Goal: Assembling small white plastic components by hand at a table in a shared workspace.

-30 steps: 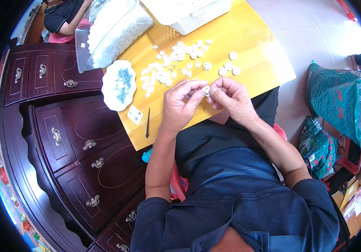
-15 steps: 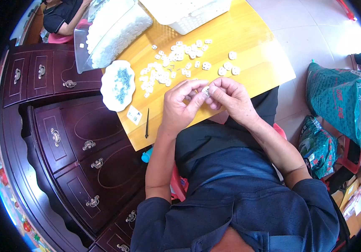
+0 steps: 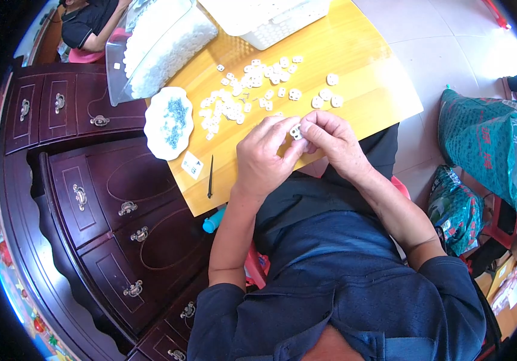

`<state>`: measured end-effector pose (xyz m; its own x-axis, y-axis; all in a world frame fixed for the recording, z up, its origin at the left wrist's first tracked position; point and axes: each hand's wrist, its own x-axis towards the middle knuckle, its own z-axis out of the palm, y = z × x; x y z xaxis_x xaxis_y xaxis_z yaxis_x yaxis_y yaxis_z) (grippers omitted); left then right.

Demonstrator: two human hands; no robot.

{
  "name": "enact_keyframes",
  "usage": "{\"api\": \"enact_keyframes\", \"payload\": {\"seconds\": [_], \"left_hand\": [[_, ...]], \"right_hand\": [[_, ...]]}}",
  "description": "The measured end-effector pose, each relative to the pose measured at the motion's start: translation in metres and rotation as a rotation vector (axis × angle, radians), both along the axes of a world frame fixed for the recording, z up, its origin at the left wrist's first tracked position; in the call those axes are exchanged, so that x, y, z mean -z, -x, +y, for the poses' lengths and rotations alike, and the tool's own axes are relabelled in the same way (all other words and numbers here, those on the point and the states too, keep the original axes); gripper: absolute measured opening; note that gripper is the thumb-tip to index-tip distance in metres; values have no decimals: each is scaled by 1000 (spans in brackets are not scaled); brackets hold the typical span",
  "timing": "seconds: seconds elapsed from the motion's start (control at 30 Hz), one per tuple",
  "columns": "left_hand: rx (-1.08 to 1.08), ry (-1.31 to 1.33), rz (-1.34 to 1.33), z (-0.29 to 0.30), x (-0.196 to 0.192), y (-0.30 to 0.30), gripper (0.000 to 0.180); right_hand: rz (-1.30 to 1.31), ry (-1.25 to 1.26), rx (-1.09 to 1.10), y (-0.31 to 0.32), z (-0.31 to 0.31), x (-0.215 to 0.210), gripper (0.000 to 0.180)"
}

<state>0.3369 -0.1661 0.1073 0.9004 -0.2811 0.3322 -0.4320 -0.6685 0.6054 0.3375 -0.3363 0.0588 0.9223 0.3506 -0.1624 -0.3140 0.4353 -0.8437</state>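
My left hand and my right hand meet over the near edge of a yellow wooden table. Between the fingertips of both hands sits a small white plastic part. Beyond the hands, several more small white parts lie scattered on the table. A white oval dish with small bluish bits stands to the left of my left hand.
A thin black tool and a small white card lie near the table's left edge. At the back are a clear bag of white pieces and a white basket. Dark wooden drawers stand left; green bags right. Another person sits far left.
The hands stay together over the table edge; the fingers shift slightly around the small white part. Nothing else has moved.
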Motion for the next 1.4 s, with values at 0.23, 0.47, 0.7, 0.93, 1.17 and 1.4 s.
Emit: {"api": "enact_keyframes", "payload": {"seconds": [0.23, 0.47, 0.7, 0.93, 1.17, 1.4], "left_hand": [[43, -23, -11, 2, -1, -2, 33], [58, -59, -69, -1, -4, -1, 29], [48, -47, -153, -5, 2, -3, 20], [41, 78, -65, -2, 10, -4, 27], [-72, 47, 157, -5, 8, -31, 38], [-15, -245, -92, -7, 26, -56, 26]], "right_hand": [[49, 20, -64, -3, -4, -2, 24], [44, 27, -6, -1, -2, -2, 22], [37, 94, 86, 3, 1, -9, 21], [-43, 152, 91, 0, -2, -9, 19], [-444, 711, 524, -28, -31, -8, 15], [-712, 1094, 619, -42, -51, -5, 11]]}}
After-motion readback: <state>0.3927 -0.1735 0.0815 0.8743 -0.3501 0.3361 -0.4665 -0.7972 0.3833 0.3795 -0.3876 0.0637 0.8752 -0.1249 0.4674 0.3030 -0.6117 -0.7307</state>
